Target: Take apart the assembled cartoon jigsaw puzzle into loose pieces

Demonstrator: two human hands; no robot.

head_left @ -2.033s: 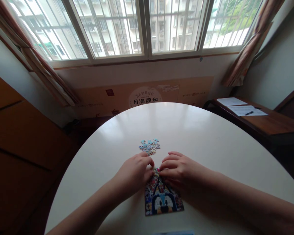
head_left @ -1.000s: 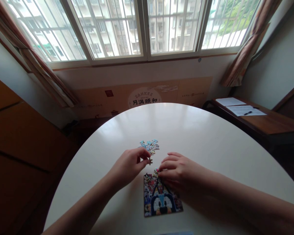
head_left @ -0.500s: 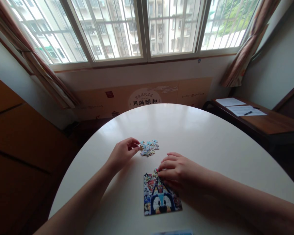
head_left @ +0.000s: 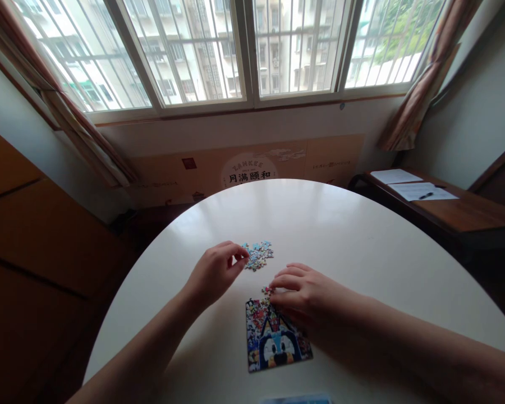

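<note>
A partly built jigsaw puzzle (head_left: 278, 350) showing a blue cartoon dog face lies on the white table. My right hand (head_left: 307, 292) rests over its upper right corner, thumb and index finger closed on a small puzzle piece (head_left: 267, 290) with a pink spot at the top edge. The other right fingers are stretched loosely above. Farther up lies a loose pile of puzzle pieces (head_left: 260, 255), mostly pale blue and white. At the pile's left edge, my left hand (head_left: 219, 272) has thumb and index fingertips pinched together; what they hold, if anything, is hidden.
The round white table (head_left: 340, 224) fills the middle. A bluish flat object (head_left: 297, 399) pokes in at the bottom edge. On the right, a brown side table (head_left: 471, 213) carries papers (head_left: 423, 191) and a pen (head_left: 426, 195). Barred windows stand behind.
My left hand has shifted slightly right and down over the pile's edge, its thumb and index finger closing together. My right hand has barely moved at the puzzle's top edge.
</note>
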